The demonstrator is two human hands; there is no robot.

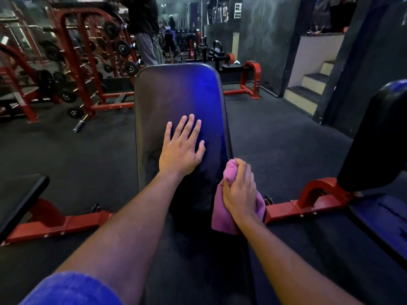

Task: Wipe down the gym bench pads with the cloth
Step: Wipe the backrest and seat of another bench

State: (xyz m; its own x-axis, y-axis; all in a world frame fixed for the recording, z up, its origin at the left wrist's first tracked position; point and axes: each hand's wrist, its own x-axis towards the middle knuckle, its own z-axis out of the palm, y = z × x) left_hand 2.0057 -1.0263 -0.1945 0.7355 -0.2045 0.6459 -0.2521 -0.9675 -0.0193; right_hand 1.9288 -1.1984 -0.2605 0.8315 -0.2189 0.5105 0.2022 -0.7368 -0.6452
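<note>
A long black bench pad runs away from me in the middle of the head view, lit blue along its right side. My left hand lies flat on the pad with its fingers spread. My right hand grips a bunched pink cloth at the pad's right edge, below and to the right of the left hand. Part of the cloth hangs down under the wrist.
Red bench frames stand on the dark floor on both sides, with another black pad at the right and one at the left. A red rack of weight plates fills the back left. A person stands behind the bench. Steps rise at the right.
</note>
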